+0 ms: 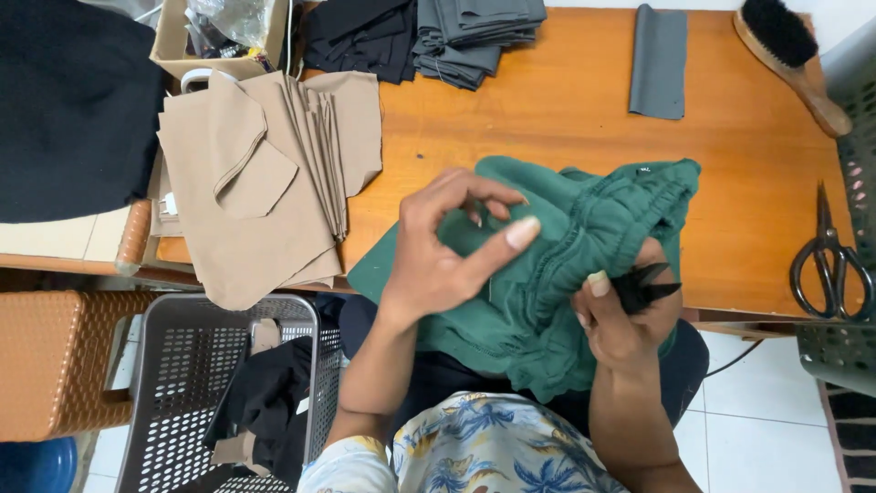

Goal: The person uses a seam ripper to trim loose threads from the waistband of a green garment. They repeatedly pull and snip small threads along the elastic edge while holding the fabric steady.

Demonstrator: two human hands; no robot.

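A green garment [566, 246] with a gathered elastic waistband lies bunched at the near edge of an orange wooden table [547, 119] and over my lap. My left hand [447, 251] hovers over its left part, fingers spread and curled, fingertips touching the cloth. My right hand [625, 315] grips the waistband fold together with small black thread snips [650, 285], whose pointed blades stick out to the right.
A stack of tan cut fabric pieces [265, 173] lies at the left, dark and grey folded cloth [456, 36] at the back, a grey strip [659, 62], a wooden brush [789, 59], large black scissors [832, 260] at the right. A grey plastic basket [182, 383] stands below left.
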